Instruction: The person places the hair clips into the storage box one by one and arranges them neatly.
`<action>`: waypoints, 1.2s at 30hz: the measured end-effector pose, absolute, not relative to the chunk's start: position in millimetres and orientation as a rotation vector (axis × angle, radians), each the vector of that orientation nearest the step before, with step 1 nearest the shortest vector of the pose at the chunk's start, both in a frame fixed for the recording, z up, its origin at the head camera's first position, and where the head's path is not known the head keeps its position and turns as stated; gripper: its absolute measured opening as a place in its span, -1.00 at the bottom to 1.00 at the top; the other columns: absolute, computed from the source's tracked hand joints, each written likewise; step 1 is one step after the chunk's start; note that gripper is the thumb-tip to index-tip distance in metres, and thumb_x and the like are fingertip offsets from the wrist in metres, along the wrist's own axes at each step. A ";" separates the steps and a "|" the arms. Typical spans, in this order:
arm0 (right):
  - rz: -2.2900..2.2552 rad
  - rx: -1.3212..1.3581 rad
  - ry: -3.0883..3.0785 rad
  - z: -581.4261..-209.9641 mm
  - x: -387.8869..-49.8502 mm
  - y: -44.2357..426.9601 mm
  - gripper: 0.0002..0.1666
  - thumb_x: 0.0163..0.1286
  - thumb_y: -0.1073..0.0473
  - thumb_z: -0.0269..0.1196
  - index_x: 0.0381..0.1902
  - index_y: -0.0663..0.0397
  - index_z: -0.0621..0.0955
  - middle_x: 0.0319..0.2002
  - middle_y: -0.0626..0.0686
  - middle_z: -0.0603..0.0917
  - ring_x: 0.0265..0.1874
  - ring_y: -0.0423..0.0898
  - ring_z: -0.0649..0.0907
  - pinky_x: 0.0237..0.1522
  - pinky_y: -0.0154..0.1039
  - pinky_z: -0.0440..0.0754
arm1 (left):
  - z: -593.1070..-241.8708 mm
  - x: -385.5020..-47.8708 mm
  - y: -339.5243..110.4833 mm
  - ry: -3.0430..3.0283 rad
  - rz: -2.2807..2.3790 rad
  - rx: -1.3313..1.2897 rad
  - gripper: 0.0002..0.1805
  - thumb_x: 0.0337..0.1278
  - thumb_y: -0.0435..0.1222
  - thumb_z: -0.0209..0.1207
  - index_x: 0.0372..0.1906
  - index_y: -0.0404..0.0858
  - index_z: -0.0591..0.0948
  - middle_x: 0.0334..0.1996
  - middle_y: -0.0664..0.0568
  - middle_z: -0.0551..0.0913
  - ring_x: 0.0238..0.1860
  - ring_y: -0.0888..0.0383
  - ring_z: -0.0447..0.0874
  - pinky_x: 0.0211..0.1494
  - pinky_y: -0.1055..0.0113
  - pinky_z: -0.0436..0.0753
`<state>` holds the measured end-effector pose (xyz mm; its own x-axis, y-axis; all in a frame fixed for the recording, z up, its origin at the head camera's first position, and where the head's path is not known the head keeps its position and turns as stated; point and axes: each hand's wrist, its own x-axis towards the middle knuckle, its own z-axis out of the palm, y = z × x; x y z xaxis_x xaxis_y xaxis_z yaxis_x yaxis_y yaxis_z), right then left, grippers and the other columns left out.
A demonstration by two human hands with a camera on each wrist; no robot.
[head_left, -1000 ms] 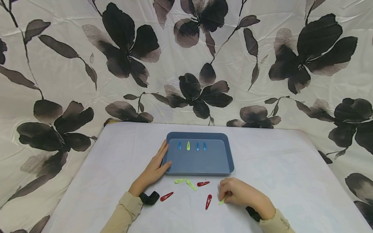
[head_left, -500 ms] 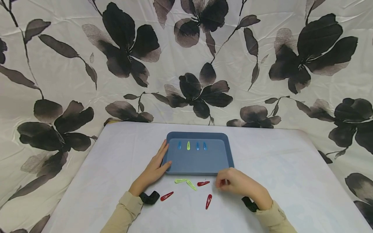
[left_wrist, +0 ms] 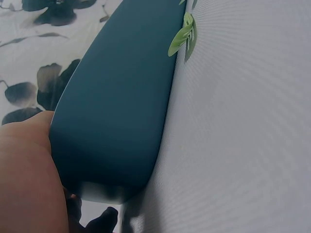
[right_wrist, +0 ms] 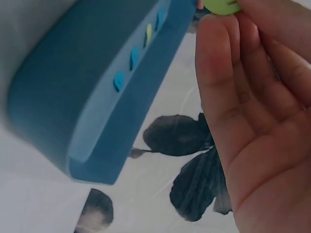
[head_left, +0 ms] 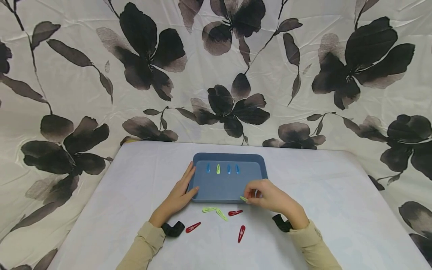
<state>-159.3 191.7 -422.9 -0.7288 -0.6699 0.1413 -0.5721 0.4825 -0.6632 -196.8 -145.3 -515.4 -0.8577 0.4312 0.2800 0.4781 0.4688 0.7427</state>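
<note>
Clip [head_left: 243, 198], green, is pinched in your right hand [head_left: 271, 195] by the near rim of the tray [head_left: 216, 187]; your left hand [head_left: 178, 195], fingers straight, touches its left side. You're seemingly placing; next probably calls for lowering inside.

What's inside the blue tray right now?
Inside the blue tray: one green clip and three blue clips in a row. In the head view, the right hand hides the near right corner; what lies there can't be seen.

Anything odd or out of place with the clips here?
Mildly: on the tray, one green clip sits second from left in the head view, among three blue clips, breaking the row's colour run. No visible damage.
</note>
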 end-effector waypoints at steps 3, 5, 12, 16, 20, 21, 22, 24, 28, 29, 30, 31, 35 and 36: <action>-1.125 -1.039 2.649 -418.7 -165.4 190.3 -0.81 0.22 0.36 0.42 -0.37 -0.04 0.66 -0.40 -0.20 0.64 -0.39 -0.27 0.60 -0.32 -0.24 0.63 | -515.0 -196.7 -145.5 -2.647 -1.363 -0.817 -0.20 0.42 -0.25 0.09 0.56 -0.40 -0.02 0.60 -0.13 -0.20 0.57 -0.10 -0.19 0.46 -0.24 0.01; -1.163 -0.991 2.700 -416.5 -169.7 189.2 -0.80 0.18 0.37 0.44 -0.38 -0.03 0.67 -0.41 -0.19 0.65 -0.41 -0.26 0.61 -0.33 -0.24 0.62 | -515.1 -196.5 -145.9 -2.649 -1.365 -0.815 -0.19 0.41 -0.25 0.09 0.56 -0.40 -0.03 0.60 -0.12 -0.21 0.57 -0.10 -0.19 0.46 -0.24 0.00; -1.419 -0.659 2.747 -417.0 -189.3 191.8 -0.87 0.21 0.41 0.39 -0.29 0.14 0.71 -0.45 -0.04 0.68 -0.48 -0.11 0.67 -0.41 -0.24 0.66 | -516.0 -196.7 -146.6 -2.647 -1.374 -0.819 -0.20 0.42 -0.26 0.09 0.57 -0.38 -0.03 0.60 -0.11 -0.22 0.57 -0.09 -0.20 0.46 -0.24 0.00; -1.621 -0.454 2.684 -420.3 -204.5 201.0 -0.83 0.21 0.38 0.41 -0.21 0.24 0.70 -0.42 0.08 0.70 -0.46 0.11 0.70 -0.37 -0.07 0.69 | -516.5 -197.3 -145.9 -2.640 -1.375 -0.820 -0.20 0.42 -0.26 0.09 0.56 -0.39 -0.03 0.60 -0.13 -0.21 0.57 -0.11 -0.19 0.45 -0.26 0.00; -1.791 -0.297 2.577 -422.8 -218.8 211.0 -0.77 0.24 0.38 0.38 -0.14 0.33 0.68 -0.35 0.19 0.72 -0.38 0.23 0.71 -0.26 0.05 0.70 | -515.7 -197.0 -145.5 -2.641 -1.388 -0.817 -0.20 0.41 -0.27 0.09 0.57 -0.39 -0.03 0.60 -0.12 -0.20 0.57 -0.09 -0.19 0.46 -0.25 0.00; -1.820 -0.257 2.552 -423.2 -221.9 212.8 -0.77 0.25 0.38 0.37 -0.12 0.34 0.67 -0.33 0.19 0.72 -0.35 0.24 0.71 -0.25 0.04 0.70 | -515.4 -196.8 -145.6 -2.641 -1.391 -0.816 -0.20 0.41 -0.27 0.09 0.57 -0.38 -0.03 0.60 -0.11 -0.21 0.57 -0.08 -0.20 0.46 -0.24 0.00; -1.846 -0.219 2.524 -423.7 -224.9 214.4 -0.76 0.27 0.39 0.36 -0.11 0.36 0.66 -0.33 0.20 0.72 -0.33 0.25 0.71 -0.23 0.04 0.71 | -515.4 -196.7 -145.6 -2.641 -1.393 -0.815 -0.20 0.41 -0.27 0.09 0.57 -0.38 -0.03 0.60 -0.10 -0.21 0.57 -0.08 -0.20 0.46 -0.24 0.00; -1.877 -0.144 2.477 -424.7 -230.6 216.9 -0.74 0.28 0.39 0.33 -0.08 0.39 0.65 -0.32 0.17 0.73 -0.32 0.23 0.72 -0.21 0.00 0.71 | -515.5 -196.6 -145.5 -2.642 -1.389 -0.814 -0.20 0.41 -0.27 0.09 0.57 -0.38 -0.03 0.60 -0.08 -0.21 0.57 -0.07 -0.19 0.46 -0.24 0.00; -1.919 0.004 2.386 -427.8 -240.6 218.8 -0.70 0.29 0.38 0.31 -0.04 0.44 0.62 -0.35 0.07 0.73 -0.32 0.12 0.73 -0.15 -0.01 0.70 | -516.5 -197.0 -144.9 -2.640 -1.371 -0.816 -0.20 0.41 -0.27 0.09 0.57 -0.39 -0.03 0.60 -0.09 -0.21 0.57 -0.09 -0.18 0.45 -0.26 0.01; -1.921 0.028 2.365 -429.1 -243.0 219.0 -0.69 0.29 0.37 0.31 -0.03 0.45 0.61 -0.35 0.06 0.73 -0.31 0.11 0.73 -0.13 0.00 0.70 | -516.6 -197.0 -144.9 -2.640 -1.370 -0.816 -0.20 0.41 -0.27 0.09 0.57 -0.39 -0.03 0.60 -0.09 -0.20 0.57 -0.09 -0.17 0.45 -0.26 0.01; -1.929 0.058 2.344 -430.5 -245.3 218.7 -0.69 0.29 0.37 0.31 -0.03 0.45 0.62 -0.35 0.05 0.73 -0.30 0.11 0.73 -0.11 0.00 0.69 | -516.6 -196.9 -144.9 -2.640 -1.369 -0.816 -0.20 0.41 -0.27 0.09 0.56 -0.39 -0.02 0.60 -0.10 -0.20 0.57 -0.10 -0.17 0.45 -0.27 0.01; -1.928 0.078 2.328 -431.9 -247.5 218.5 -0.68 0.29 0.36 0.31 -0.02 0.45 0.62 -0.35 0.04 0.72 -0.29 0.10 0.73 -0.09 0.00 0.68 | -516.5 -196.7 -145.0 -2.641 -1.371 -0.813 -0.20 0.41 -0.27 0.09 0.57 -0.38 -0.02 0.60 -0.09 -0.20 0.57 -0.09 -0.17 0.45 -0.27 0.01; -1.897 0.139 2.303 -436.3 -255.3 216.8 -0.63 0.30 0.33 0.33 0.02 0.45 0.62 -0.31 0.02 0.71 -0.26 0.04 0.72 -0.02 -0.02 0.66 | -515.2 -196.2 -145.1 -2.655 -1.365 -0.805 -0.20 0.42 -0.26 0.08 0.57 -0.37 -0.03 0.60 -0.07 -0.22 0.57 -0.09 -0.18 0.44 -0.29 0.00; -1.891 0.156 2.300 -436.7 -257.0 215.7 -0.62 0.30 0.32 0.34 0.02 0.44 0.62 -0.31 0.01 0.71 -0.27 0.01 0.72 0.00 -0.02 0.65 | -514.7 -196.0 -145.1 -2.652 -1.366 -0.806 -0.20 0.41 -0.26 0.08 0.57 -0.38 -0.02 0.60 -0.08 -0.21 0.57 -0.10 -0.18 0.44 -0.29 0.00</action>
